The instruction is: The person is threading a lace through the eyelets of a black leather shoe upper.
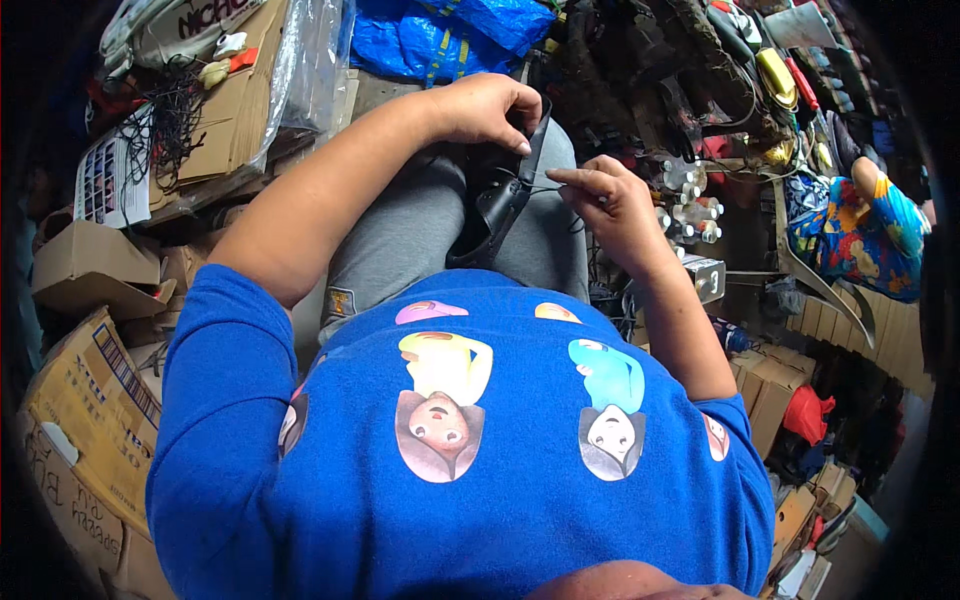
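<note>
A black shoe [497,208], seemingly of leather, rests between my grey-trousered thighs. My left hand [488,112] is curled at its far end, with thumb and fingers closed on a dark upright edge of it. On the right, my right hand [612,205] is closed, its forefinger pointing toward the shoe. A thin dark thread [542,188] runs from the shoe's side to these fingers, which pinch it. Whether a needle is there as well is too small to make out.
Cardboard boxes [95,270] and tangled black cords [165,135] lie on my left. Ahead is a blue plastic bag [445,40]. Several small clear bottles [695,210] stand right of my knee. Farther right, another person in a colourful floral garment [860,235] is partly visible.
</note>
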Demonstrator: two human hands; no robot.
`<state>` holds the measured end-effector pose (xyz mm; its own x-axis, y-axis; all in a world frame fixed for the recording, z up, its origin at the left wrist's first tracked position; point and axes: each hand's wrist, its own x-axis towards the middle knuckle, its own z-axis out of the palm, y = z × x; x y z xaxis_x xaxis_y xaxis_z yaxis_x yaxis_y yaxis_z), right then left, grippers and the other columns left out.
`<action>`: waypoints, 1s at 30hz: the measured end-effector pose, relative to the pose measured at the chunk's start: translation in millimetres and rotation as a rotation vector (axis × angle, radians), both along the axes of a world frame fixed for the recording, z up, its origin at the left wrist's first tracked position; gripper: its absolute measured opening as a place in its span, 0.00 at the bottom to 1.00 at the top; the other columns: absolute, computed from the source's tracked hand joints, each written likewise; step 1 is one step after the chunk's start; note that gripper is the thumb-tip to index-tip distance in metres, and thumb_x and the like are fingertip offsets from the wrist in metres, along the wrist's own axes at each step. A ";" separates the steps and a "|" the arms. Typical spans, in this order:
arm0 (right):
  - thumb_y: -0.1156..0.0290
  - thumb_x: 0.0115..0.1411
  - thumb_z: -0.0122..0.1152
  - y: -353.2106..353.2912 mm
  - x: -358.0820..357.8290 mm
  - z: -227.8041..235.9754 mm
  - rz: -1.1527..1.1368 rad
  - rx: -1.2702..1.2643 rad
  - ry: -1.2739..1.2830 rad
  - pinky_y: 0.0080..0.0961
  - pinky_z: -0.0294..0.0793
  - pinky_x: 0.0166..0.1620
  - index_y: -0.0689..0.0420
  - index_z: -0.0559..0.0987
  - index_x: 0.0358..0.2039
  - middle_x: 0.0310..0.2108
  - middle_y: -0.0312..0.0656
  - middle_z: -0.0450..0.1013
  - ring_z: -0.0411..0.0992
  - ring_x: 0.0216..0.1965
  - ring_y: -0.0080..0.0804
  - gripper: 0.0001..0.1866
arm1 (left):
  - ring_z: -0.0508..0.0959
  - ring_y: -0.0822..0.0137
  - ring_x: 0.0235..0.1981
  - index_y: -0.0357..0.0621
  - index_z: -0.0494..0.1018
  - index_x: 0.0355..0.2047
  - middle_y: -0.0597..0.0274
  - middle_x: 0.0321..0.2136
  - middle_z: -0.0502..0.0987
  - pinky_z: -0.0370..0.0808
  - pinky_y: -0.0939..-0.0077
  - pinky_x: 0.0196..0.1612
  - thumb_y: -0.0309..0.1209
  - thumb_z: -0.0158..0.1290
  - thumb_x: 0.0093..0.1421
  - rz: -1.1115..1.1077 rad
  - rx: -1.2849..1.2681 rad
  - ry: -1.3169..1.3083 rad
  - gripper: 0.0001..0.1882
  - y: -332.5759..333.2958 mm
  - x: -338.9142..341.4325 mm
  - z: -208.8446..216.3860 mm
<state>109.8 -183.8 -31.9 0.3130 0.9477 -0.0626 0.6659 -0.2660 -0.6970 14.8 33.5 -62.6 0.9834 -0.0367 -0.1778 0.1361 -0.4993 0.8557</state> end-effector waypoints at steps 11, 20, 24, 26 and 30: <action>0.74 0.50 0.59 7.4 -3.7 -6.3 -0.013 -0.068 -0.084 0.31 0.71 0.35 0.51 0.82 0.35 0.26 0.45 0.69 0.72 0.30 0.41 0.11 | 0.73 0.65 0.37 0.43 0.78 0.36 0.60 0.32 0.74 0.69 0.74 0.45 0.28 0.59 0.49 -0.119 -0.089 -0.056 0.12 7.9 1.0 -19.2; 0.73 0.49 0.58 10.8 -14.4 2.9 -0.049 -0.086 -0.141 0.34 0.72 0.36 0.53 0.82 0.34 0.26 0.47 0.71 0.73 0.29 0.44 0.11 | 0.73 0.65 0.38 0.44 0.79 0.38 0.59 0.32 0.74 0.69 0.74 0.45 0.27 0.58 0.48 -0.155 -0.100 -0.025 0.14 9.7 6.3 -24.3; 0.73 0.49 0.60 10.1 -11.5 -13.2 -0.026 -0.052 -0.140 0.32 0.71 0.35 0.52 0.82 0.35 0.26 0.46 0.71 0.73 0.29 0.42 0.10 | 0.73 0.65 0.38 0.44 0.79 0.38 0.60 0.32 0.72 0.69 0.75 0.44 0.29 0.59 0.49 -0.141 -0.121 0.015 0.14 6.3 12.6 -27.3; 0.73 0.50 0.61 8.5 -6.0 -21.4 -0.013 -0.033 -0.109 0.30 0.71 0.35 0.52 0.82 0.35 0.26 0.44 0.70 0.72 0.29 0.38 0.10 | 0.72 0.65 0.39 0.45 0.79 0.38 0.61 0.32 0.71 0.68 0.75 0.44 0.29 0.60 0.49 -0.163 -0.118 0.023 0.14 6.0 15.9 -25.9; 0.73 0.54 0.60 5.8 14.5 -34.0 -0.024 -0.098 0.149 0.23 0.68 0.36 0.49 0.82 0.39 0.27 0.35 0.66 0.68 0.31 0.24 0.11 | 0.69 0.65 0.40 0.47 0.79 0.40 0.62 0.33 0.68 0.66 0.76 0.46 0.31 0.63 0.46 -0.268 -0.124 0.011 0.18 12.3 14.6 -26.6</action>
<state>124.3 -178.0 -65.9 0.3155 0.9272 -0.2020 0.5499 -0.3521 -0.7574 29.4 45.8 -89.2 0.9337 -0.3171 -0.1660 0.0226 -0.4106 0.9115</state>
